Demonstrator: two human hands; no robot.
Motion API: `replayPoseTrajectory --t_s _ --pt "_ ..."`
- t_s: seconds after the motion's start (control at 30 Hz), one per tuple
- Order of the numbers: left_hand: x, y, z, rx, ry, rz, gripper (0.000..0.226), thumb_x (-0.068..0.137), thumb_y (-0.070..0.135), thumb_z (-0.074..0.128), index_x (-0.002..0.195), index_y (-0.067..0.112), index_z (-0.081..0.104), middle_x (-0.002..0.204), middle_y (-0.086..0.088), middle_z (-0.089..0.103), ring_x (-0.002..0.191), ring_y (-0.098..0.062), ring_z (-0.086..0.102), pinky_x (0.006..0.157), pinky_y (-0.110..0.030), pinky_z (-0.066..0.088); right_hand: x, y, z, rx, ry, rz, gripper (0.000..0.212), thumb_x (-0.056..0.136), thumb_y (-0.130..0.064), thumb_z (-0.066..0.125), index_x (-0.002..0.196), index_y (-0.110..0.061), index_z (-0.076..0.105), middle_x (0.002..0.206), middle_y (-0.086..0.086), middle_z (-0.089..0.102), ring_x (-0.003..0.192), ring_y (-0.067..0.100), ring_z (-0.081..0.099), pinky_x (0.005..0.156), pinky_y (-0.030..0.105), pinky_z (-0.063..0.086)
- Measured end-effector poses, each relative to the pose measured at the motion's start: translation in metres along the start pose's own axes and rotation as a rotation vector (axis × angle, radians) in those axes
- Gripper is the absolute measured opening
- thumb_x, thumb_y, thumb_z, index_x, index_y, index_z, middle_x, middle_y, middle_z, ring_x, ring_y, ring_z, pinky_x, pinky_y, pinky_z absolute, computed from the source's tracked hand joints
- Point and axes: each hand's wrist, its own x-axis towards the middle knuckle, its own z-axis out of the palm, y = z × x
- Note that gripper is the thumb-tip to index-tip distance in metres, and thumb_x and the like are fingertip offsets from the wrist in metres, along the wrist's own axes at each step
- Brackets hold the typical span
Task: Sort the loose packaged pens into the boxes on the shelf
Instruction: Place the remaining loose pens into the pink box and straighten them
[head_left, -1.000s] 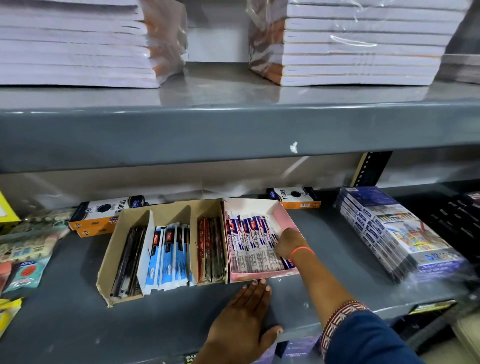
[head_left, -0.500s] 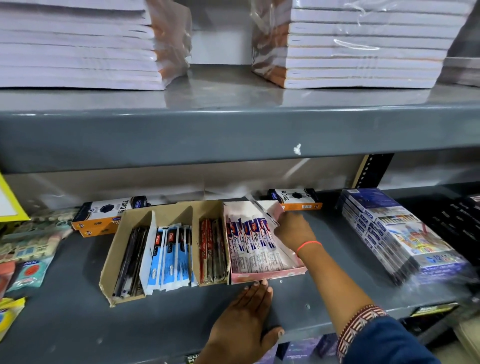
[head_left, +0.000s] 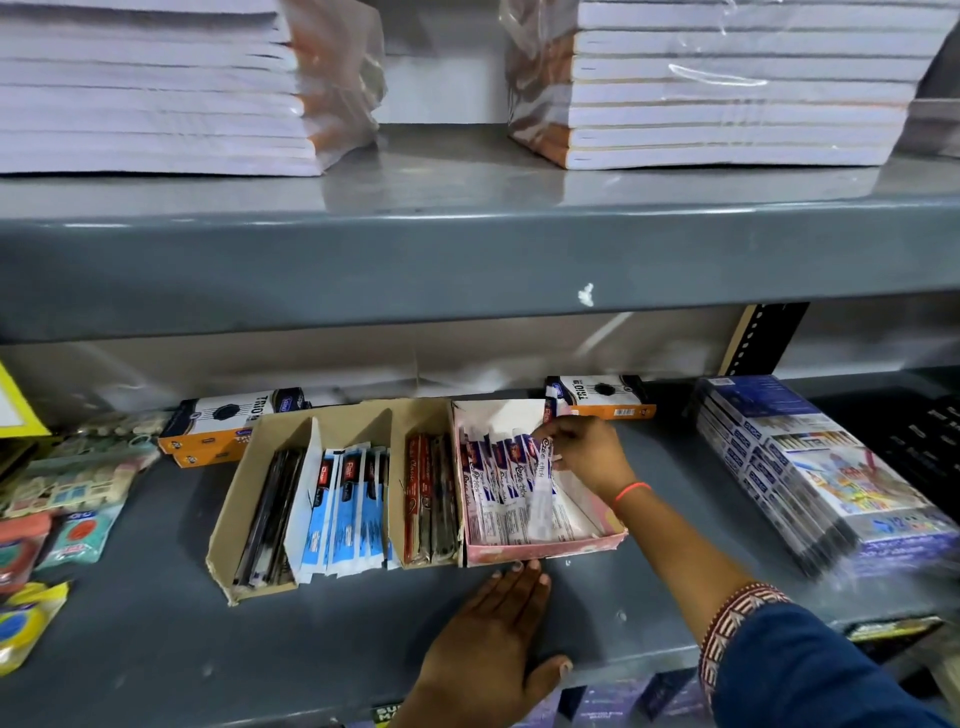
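A pink box (head_left: 571, 548) on the grey shelf holds white-and-purple packaged pens (head_left: 498, 488). My right hand (head_left: 587, 452) reaches into it from the right and pinches the top of one pen pack (head_left: 543, 483), which stands tilted above the row. My left hand (head_left: 493, 639) lies flat, fingers apart, on the shelf, its fingertips touching the pink box's front wall. To the left stands a brown cardboard box (head_left: 228, 519) with dark pens (head_left: 270, 514), blue-and-white packs (head_left: 348, 509) and red packs (head_left: 428, 499) in separate compartments.
Orange-and-white boxes (head_left: 228, 426) (head_left: 602, 397) lie behind the pen boxes. A wrapped stack of colour-pencil sets (head_left: 815, 478) sits at the right, loose sachets (head_left: 67, 493) at the left. Stacked notebooks (head_left: 727, 83) fill the upper shelf (head_left: 467, 254), which overhangs the work area.
My right hand moved from the pink box's front right to its back and has lifted one pen pack upright. The left hand stayed in place on the shelf.
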Motion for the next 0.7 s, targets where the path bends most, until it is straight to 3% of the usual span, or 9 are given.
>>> replayPoseTrajectory --t_s 0.1,0.2,0.23,0.3,0.37,0.47,0.6,0.63,0.7 --pt "0.001 0.0 0.002 -0.006 0.009 -0.038 0.08 0.089 0.063 0.01 0.145 0.006 0.01 0.125 0.011 0.06 0.114 -0.003 0.055 0.108 -0.025 0.0 -0.001 0.003 -0.005 0.326 -0.11 0.203 0.038 0.087 0.01 0.039 0.07 -0.012 0.065 0.098 0.013 0.065 0.079 0.024 0.058 0.061 0.025 0.052" --pt "0.001 0.0 0.002 -0.027 0.013 -0.006 0.072 0.087 0.066 0.017 0.13 0.02 0.051 0.126 0.009 0.061 0.115 -0.004 0.055 0.107 -0.023 0.003 0.002 0.009 -0.009 0.288 -0.205 0.273 0.039 0.087 0.013 0.036 0.073 -0.012 0.062 0.091 0.012 0.059 0.072 0.023 0.054 0.061 0.028 0.048" --pt "0.001 0.0 0.0 -0.032 0.003 -0.001 0.069 0.087 0.065 0.016 0.125 0.024 0.057 0.126 0.009 0.061 0.115 -0.004 0.055 0.107 -0.023 0.004 0.003 0.009 -0.01 0.251 -0.229 0.285 0.036 0.086 0.014 0.037 0.079 -0.01 0.062 0.084 0.012 0.055 0.066 0.023 0.051 0.058 0.028 0.043" --pt "0.0 0.001 -0.002 -0.053 -0.052 -0.005 0.068 0.089 0.062 0.009 0.129 0.027 0.051 0.127 0.009 0.06 0.116 -0.005 0.054 0.106 -0.022 0.005 0.005 0.006 -0.012 0.186 -0.248 0.3 0.034 0.085 0.016 0.043 0.105 -0.007 0.058 0.067 0.01 0.049 0.05 0.018 0.041 0.049 0.028 0.033" --pt "-0.001 0.003 -0.003 -0.045 -0.061 -0.018 0.07 0.089 0.06 0.004 0.128 0.027 0.052 0.126 0.009 0.06 0.115 -0.004 0.055 0.106 -0.024 0.005 0.01 0.004 -0.014 0.113 -0.244 0.302 0.052 0.082 0.015 0.053 0.126 -0.011 0.046 0.059 0.009 0.049 0.042 0.016 0.041 0.041 0.024 0.032" --pt "-0.002 0.003 -0.002 -0.049 -0.027 -0.018 0.072 0.089 0.06 0.005 0.12 0.027 0.061 0.125 0.012 0.061 0.114 -0.003 0.055 0.105 -0.024 0.014 0.017 -0.005 -0.017 -0.08 -0.237 0.241 0.056 0.078 0.013 0.058 0.13 -0.002 0.045 0.058 0.004 0.05 0.036 0.01 0.045 0.032 0.016 0.034" --pt "0.0 0.004 0.001 -0.079 0.048 0.025 0.068 0.091 0.061 0.012 0.131 0.022 0.051 0.14 0.003 0.047 0.128 -0.008 0.041 0.109 -0.023 0.027 0.027 -0.012 -0.011 -0.333 -0.288 0.211 0.042 0.086 0.002 0.053 0.128 0.004 0.051 0.084 0.007 0.052 0.056 0.009 0.036 0.05 0.015 0.028" --pt "0.0 0.003 0.003 -0.071 0.058 0.03 0.069 0.091 0.061 0.011 0.134 0.021 0.047 0.143 0.001 0.042 0.131 -0.009 0.036 0.109 -0.024 0.028 0.027 -0.013 -0.009 -0.368 -0.282 0.228 0.041 0.089 0.001 0.048 0.129 0.007 0.05 0.087 0.013 0.054 0.058 0.014 0.039 0.05 0.015 0.028" --pt "0.001 0.006 0.002 -0.096 0.04 0.004 0.071 0.091 0.06 0.007 0.13 0.022 0.053 0.137 0.003 0.05 0.126 -0.008 0.044 0.102 -0.021 0.038 0.027 -0.009 -0.002 -0.457 -0.245 0.207 0.043 0.091 0.001 0.039 0.132 0.013 0.042 0.083 0.015 0.057 0.071 0.022 0.05 0.058 0.017 0.04"
